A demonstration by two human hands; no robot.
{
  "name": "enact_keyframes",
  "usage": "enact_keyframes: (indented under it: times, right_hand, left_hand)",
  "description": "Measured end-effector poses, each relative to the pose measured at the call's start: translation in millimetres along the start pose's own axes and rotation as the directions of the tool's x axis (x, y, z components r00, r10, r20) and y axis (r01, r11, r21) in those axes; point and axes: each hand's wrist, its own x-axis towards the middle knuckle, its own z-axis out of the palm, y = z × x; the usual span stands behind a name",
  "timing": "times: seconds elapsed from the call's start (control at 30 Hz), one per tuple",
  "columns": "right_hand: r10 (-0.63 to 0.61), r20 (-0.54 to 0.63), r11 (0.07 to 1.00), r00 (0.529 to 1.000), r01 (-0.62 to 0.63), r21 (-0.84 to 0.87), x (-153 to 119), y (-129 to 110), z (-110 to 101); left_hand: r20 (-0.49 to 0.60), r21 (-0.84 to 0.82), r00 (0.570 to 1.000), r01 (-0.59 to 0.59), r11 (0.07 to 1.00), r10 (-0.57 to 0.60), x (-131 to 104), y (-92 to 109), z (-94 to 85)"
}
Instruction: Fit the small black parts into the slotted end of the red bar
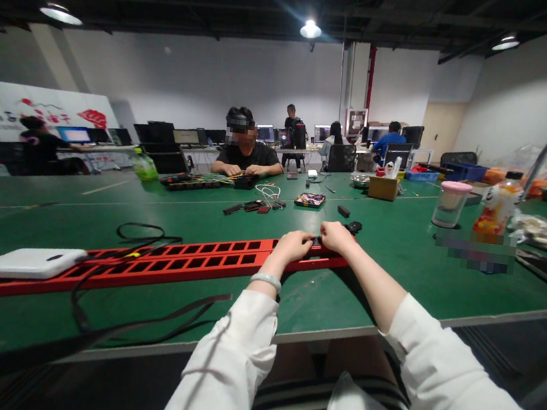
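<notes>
A long red slotted frame (206, 257) lies across the green table, its right end under my hands. My left hand (293, 245) is closed at a small dark piece (317, 241) on the frame. Close beside it on the right, my right hand (336, 236) is closed too, its fingertips at the same dark piece. What exactly the fingers pinch is too small to make out. A black part (352, 227) sticks out beyond my right hand at the frame's end. On the frame's left part rests a white power bank (31, 263) with a black cable.
A black strap (136, 328) crosses the near left. Small dark blocks (253, 206) and a patterned box (310, 200) lie behind the frame. At right stand a pink-lidded cup (451, 205) and an orange bottle (497, 207). Across the table, a person (246, 154) handles coloured wires.
</notes>
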Motion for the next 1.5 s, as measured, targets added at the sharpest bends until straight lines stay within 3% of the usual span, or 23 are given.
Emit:
enact_keyframes:
  times: [0.2,0.4,0.8,1.2,1.5]
  right_hand:
    - [0.133,-0.193,0.988,0.972,-0.145,-0.052,5.1,24.3,-2.4]
    - [0.089,-0.133,0.99,0.987,-0.103,-0.1,7.5,34.9,6.6]
    - [-0.014,0.015,0.996,1.0,0.016,-0.084,9.2,22.2,15.9]
    - [-0.014,0.061,0.998,0.998,0.018,-0.056,7.3,16.1,13.7]
    - [-0.031,-0.027,0.999,0.999,0.032,0.012,7.9,22.8,2.7]
  left_hand:
    - [0.002,-0.004,1.0,0.006,1.0,-0.006,-1.1,-0.7,0.7]
    - [-0.006,-0.003,1.0,-0.001,1.0,0.001,-2.5,-1.0,1.2]
    - [0.004,-0.005,1.0,0.025,1.0,-0.025,-3.0,2.3,-1.4]
    - [0.017,-0.017,0.999,0.052,0.999,-0.051,-4.5,6.2,-4.8]
    - [0.015,-0.005,0.999,0.032,0.999,-0.032,-2.4,3.4,-1.6]
